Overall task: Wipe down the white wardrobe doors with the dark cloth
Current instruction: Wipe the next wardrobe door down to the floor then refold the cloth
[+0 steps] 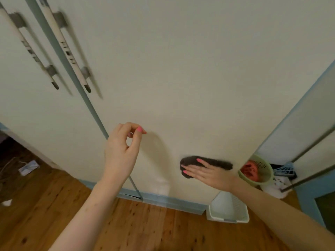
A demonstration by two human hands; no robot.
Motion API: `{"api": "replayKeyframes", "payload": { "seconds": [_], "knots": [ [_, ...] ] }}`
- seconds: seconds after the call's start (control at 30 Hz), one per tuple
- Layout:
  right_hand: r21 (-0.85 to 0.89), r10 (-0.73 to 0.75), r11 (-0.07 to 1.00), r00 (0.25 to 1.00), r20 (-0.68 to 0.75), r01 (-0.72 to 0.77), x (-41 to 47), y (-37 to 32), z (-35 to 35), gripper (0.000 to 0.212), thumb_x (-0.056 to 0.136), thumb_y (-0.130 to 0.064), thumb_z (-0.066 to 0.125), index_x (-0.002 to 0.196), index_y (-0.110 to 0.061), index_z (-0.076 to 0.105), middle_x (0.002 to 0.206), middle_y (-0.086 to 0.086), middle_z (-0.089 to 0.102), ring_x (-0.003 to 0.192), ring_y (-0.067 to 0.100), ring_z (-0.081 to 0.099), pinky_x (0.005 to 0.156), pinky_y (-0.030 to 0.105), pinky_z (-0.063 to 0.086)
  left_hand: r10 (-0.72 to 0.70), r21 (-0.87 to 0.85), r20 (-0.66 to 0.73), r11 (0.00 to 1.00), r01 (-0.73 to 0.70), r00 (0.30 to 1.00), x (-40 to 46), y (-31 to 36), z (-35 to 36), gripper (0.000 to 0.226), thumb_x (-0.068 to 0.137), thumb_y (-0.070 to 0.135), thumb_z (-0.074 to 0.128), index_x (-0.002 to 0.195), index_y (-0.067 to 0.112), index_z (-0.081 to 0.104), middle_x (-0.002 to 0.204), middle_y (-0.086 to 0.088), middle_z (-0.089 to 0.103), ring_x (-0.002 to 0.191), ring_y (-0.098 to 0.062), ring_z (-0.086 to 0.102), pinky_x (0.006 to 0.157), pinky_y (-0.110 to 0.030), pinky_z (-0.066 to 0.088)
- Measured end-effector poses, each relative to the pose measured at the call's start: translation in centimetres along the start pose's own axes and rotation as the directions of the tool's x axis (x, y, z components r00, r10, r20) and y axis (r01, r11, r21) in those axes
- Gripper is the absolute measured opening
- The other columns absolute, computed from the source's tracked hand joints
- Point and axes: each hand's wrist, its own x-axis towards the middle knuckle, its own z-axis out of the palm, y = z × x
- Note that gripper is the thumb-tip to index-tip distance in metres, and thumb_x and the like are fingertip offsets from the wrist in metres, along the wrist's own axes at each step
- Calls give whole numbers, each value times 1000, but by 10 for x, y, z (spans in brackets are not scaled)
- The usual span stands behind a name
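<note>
The white wardrobe door (181, 69) fills most of the head view, with a second door (27, 105) to its left across a blue-grey seam. My right hand (208, 173) lies flat on the dark cloth (217, 163) and presses it against the lower part of the right door. My left hand (120, 151) hovers in front of the seam between the doors, fingers curled with thumb and fingertip pinched together, holding nothing. Two long pale handles (68, 49) run beside the seam, blurred.
A blue-grey plinth (172, 200) runs along the wardrobe's foot above the wooden floor (145, 229). A white plastic basket (228, 209) stands on the floor at the door's right corner. A pale green basket (261, 169) with something red is behind it. Clutter lies at the left.
</note>
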Motion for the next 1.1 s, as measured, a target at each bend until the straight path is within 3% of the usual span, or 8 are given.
{"api": "replayKeyframes", "payload": {
  "seconds": [0.17, 0.3, 0.47, 0.57, 0.7, 0.87, 1.03, 1.1],
  "knots": [
    [49, -145, 989, 985, 96, 141, 20, -2, -5, 76, 81, -12, 68, 147, -12, 30, 153, 12, 29, 142, 23, 27, 117, 52, -8, -41, -15, -9, 999, 41, 999, 4, -10, -5, 25, 89, 34, 41, 86, 23, 63, 82, 13, 52, 86, -7, 51, 77, -36, 44],
    [112, 149, 985, 979, -136, -134, 51, 34, -34, 61, 91, -1, 42, 148, -16, 30, 153, 9, 30, 142, 20, 22, 116, 52, 6, -62, -28, -29, 998, 61, 998, 9, -15, -4, 25, 90, 33, 40, 86, 24, 63, 83, 10, 55, 86, -7, 52, 79, -38, 45],
    [156, 487, 873, 802, -345, -463, 103, 57, -60, 50, 97, -10, 45, 145, -21, 38, 150, 3, 36, 140, 17, 30, 112, 49, 19, -40, -30, -36, 999, 39, 999, 12, -23, -4, 27, 91, 36, 39, 88, 25, 63, 87, 6, 58, 87, -11, 54, 80, -40, 46],
    [92, 427, 903, 858, -286, -419, 109, 24, -35, 55, 94, -13, 45, 147, -20, 34, 152, 3, 31, 139, 16, 33, 114, 50, 11, -38, -33, -35, 999, 37, 999, 11, -41, -1, 32, 90, 42, 35, 89, 25, 62, 90, 6, 59, 90, -12, 54, 80, -39, 46],
    [45, 147, 989, 986, -81, -144, 114, -48, 9, 65, 87, -13, 55, 148, -14, 30, 154, 5, 26, 138, 15, 35, 115, 51, -4, -23, -42, -31, 999, 22, 999, 16, -77, 8, 31, 89, 42, 34, 86, 29, 61, 89, 7, 59, 90, -12, 54, 79, -36, 44],
    [22, 39, 999, 994, 100, -41, 118, -94, 33, 76, 81, -18, 65, 148, -12, 28, 152, 4, 34, 140, 17, 32, 115, 54, -9, -1, -31, -21, 1000, 1, 1000, 23, -115, 17, 31, 90, 41, 34, 86, 28, 62, 89, 3, 61, 89, -13, 54, 77, -37, 44],
    [16, 59, 998, 998, 5, -59, 130, -77, 20, 71, 88, -18, 57, 150, -10, 23, 157, 10, 20, 144, 23, 12, 114, 58, -11, -13, -84, -50, 996, 8, 999, 22, -130, 15, 28, 90, 39, 35, 84, 31, 61, 89, 5, 62, 88, -8, 55, 75, -23, 42],
    [42, 185, 983, 974, -128, -181, 155, -59, 5, 58, 94, -10, 41, 150, -11, 24, 156, 9, 17, 144, 22, 13, 115, 55, -4, -13, -96, -70, 995, 7, 997, 21, -135, 9, 31, 90, 42, 34, 87, 28, 62, 89, 7, 63, 88, -4, 55, 73, -14, 39]
  ]
}}
